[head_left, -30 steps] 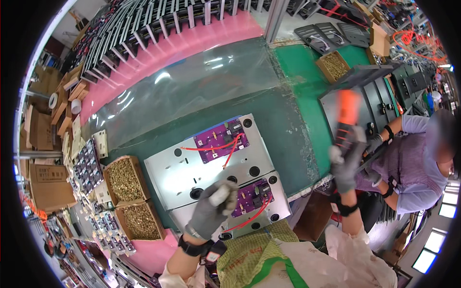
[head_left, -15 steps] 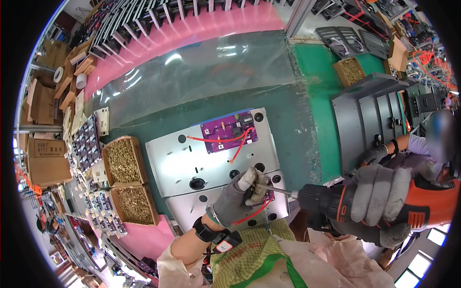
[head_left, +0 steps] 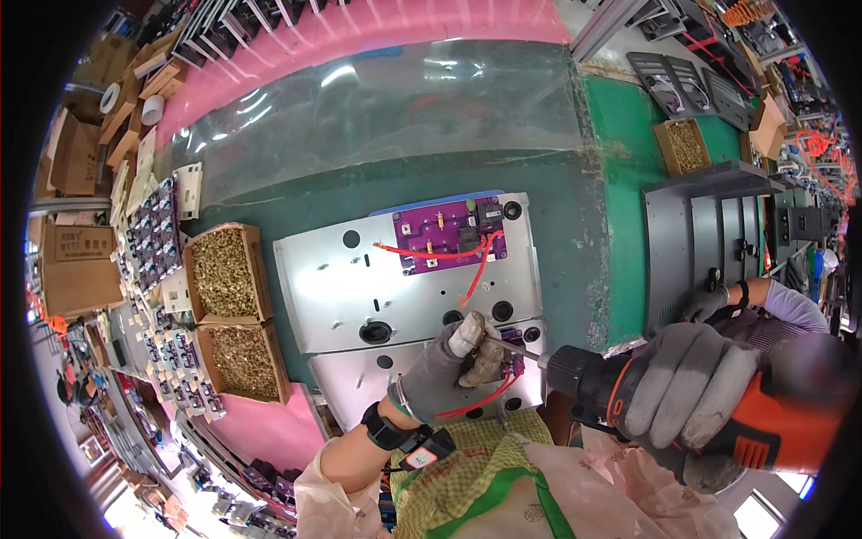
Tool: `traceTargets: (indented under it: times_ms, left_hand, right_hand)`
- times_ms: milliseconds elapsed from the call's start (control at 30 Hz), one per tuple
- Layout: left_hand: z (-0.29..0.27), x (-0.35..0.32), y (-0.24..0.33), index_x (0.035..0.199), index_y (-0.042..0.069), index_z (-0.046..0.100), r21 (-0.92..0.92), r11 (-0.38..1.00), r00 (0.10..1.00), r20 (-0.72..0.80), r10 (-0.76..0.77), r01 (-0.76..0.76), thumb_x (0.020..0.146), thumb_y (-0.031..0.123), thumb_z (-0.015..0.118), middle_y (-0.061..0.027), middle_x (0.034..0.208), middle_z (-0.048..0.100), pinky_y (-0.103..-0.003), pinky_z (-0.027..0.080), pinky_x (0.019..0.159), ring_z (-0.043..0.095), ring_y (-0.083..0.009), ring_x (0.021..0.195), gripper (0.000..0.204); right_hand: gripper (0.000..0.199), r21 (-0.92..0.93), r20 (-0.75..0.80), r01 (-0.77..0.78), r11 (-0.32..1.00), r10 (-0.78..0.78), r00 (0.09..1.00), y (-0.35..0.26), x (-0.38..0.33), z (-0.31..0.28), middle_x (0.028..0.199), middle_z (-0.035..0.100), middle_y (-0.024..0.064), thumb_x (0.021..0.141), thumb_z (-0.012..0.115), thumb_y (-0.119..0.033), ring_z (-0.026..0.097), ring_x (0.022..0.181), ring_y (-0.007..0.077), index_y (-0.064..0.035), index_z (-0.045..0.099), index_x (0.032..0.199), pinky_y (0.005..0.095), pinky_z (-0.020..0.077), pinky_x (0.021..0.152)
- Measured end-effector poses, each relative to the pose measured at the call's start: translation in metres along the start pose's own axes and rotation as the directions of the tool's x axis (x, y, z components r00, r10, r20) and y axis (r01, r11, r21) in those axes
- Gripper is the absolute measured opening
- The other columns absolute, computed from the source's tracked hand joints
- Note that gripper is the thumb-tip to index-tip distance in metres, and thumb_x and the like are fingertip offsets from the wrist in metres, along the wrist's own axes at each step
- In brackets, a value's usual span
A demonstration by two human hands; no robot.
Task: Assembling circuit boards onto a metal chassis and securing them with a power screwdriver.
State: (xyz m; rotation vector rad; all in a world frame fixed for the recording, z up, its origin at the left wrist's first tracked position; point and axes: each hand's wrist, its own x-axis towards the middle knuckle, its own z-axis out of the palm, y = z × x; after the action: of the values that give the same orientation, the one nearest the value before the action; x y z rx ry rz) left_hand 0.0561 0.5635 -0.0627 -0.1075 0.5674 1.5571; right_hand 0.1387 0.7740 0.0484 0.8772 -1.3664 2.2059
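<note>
The surface is green, with a clear plastic sheet spread over the far part. Two shiny metal plates lie flat in the middle, the far plate and the near plate, side by side and touching. To the left sit two open boxes of small gold screws. Another little box of screws sits far off on the right.

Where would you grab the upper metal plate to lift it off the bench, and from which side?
Take the upper metal plate by its bare left edge, coming from the left. The purple circuit board and red wires fill its upper right, and its near edge meets the lower plate, where the left hand and the drill in the right hand work.
</note>
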Motion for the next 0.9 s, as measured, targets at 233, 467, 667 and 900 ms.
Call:
traceTargets:
  times_ms: [233,467,667,900]
  left_hand:
    - [-0.023,0.004,-0.005,0.125,0.014,0.037,0.553,0.793,0.967,0.165,0.195,-0.254,0.074,-0.008,0.062,0.0025,0.069,0.042,-0.020,0.035,0.051,0.038,-0.0083,0.055,0.061]
    - [-0.014,0.001,0.008,0.105,0.006,0.049,0.184,0.968,0.964,-0.236,-0.124,0.169,0.092,0.049,0.041,-0.0029,0.068,0.052,-0.023,0.032,0.050,0.045,-0.0110,0.055,0.046]
    - [-0.042,-0.013,0.034,0.115,0.000,0.050,0.370,0.926,0.878,-0.418,0.234,-0.070,0.092,0.022,0.044,-0.0087,0.105,0.058,-0.019,0.038,0.054,0.057,-0.0104,0.076,0.032]
    - [-0.049,0.006,0.048,0.120,-0.001,0.047,0.400,0.890,0.832,-0.400,0.384,-0.218,0.094,0.017,0.039,-0.0061,0.093,0.059,-0.017,0.034,0.049,0.052,-0.0065,0.068,0.033]
  right_hand:
    - [0.043,0.157,-0.096,-0.122,0.980,0.138,0.986,0.007,-0.001,0.005,0.075,0.061,0.0254,0.092,0.045,-0.030,0.061,0.063,0.0382,0.0091,0.060,0.082,0.0458,0.0528,0.060]
    - [0.024,-0.070,-0.261,-0.212,0.975,0.187,0.947,0.014,-0.002,0.010,0.059,0.051,0.0118,0.079,0.065,-0.017,0.048,0.045,0.0221,0.0022,0.051,0.086,0.0332,0.0378,0.044]
    - [0.069,-0.465,-0.522,-0.121,0.877,-0.161,0.838,0.060,-0.023,-0.008,0.080,0.056,0.0123,0.076,0.070,-0.009,0.056,0.063,0.0220,-0.0050,0.025,0.129,0.0338,0.0480,0.057]
    - [0.073,-0.447,-0.587,-0.183,0.876,-0.133,0.799,0.074,-0.019,-0.010,0.081,0.057,0.0112,0.076,0.070,-0.009,0.057,0.066,0.0223,-0.0052,0.024,0.132,0.0336,0.0489,0.060]
